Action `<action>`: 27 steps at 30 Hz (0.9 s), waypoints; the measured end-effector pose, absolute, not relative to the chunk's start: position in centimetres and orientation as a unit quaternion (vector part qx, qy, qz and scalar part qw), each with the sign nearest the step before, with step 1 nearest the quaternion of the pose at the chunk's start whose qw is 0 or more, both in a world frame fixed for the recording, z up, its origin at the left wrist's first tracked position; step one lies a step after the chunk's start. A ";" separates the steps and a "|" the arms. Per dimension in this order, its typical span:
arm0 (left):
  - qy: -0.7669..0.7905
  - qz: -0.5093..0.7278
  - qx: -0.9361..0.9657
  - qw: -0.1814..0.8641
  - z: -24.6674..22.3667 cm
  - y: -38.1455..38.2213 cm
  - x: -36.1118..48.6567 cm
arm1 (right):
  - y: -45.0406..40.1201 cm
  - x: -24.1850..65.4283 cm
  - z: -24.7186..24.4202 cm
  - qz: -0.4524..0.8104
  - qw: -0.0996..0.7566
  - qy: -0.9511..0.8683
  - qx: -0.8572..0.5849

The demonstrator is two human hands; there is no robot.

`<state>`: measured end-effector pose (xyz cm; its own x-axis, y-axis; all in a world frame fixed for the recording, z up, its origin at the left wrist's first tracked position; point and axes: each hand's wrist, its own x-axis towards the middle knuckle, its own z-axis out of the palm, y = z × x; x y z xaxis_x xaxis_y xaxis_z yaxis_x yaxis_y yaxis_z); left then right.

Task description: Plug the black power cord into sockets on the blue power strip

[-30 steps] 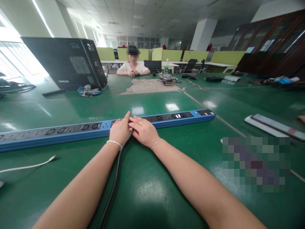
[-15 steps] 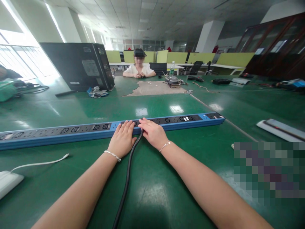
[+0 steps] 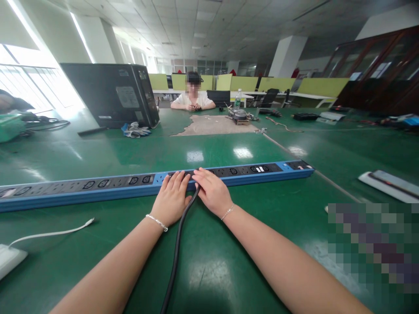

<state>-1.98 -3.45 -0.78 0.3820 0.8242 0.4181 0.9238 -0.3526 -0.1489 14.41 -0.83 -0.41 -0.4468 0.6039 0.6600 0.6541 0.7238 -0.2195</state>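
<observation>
Has drawn the left hand (image 3: 172, 199) away from the right hand (image 3: 214, 192) since a second earlier, laying it palm down on the long blue power strip (image 3: 98, 197). Going left to right, shows, on the near side of the strip's left part, a white device (image 3: 11, 261) with a white cord (image 3: 52, 234) on the green table (image 3: 59, 266); beyond the strip, a black computer case (image 3: 104, 96) and, just beside it, a pair of gloves (image 3: 135, 130). Keeps the left fingers straight and slightly spread across the middle of the strip, thumb toward the black cable (image 3: 178, 244). Runs that cable from the near edge of view up between both forearms to the strip, upper end hidden under the right hand. Holds the right fingers close together over the strip, just beside the left ones; cannot tell whether pinching the cable's end. Farther right, beyond the strip, seats a person (image 3: 193, 102) and stands a bottle (image 3: 238, 99); past the strip's right end, lays a flat, white-edged device (image 3: 393, 185).
</observation>
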 end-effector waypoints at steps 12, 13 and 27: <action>-0.508 -0.163 -0.823 0.194 -1.9 -2.6 -1.3 | 1.1 14.7 0.2 0.043 0.313 -0.784 -0.535; -0.509 -0.163 -0.823 0.193 -1.9 -2.6 -1.4 | 1.1 14.5 0.4 0.046 0.310 -0.780 -0.542; -0.513 -0.160 -0.823 0.183 -1.7 -2.7 -1.2 | 1.0 13.3 0.1 0.042 0.349 -0.736 -0.579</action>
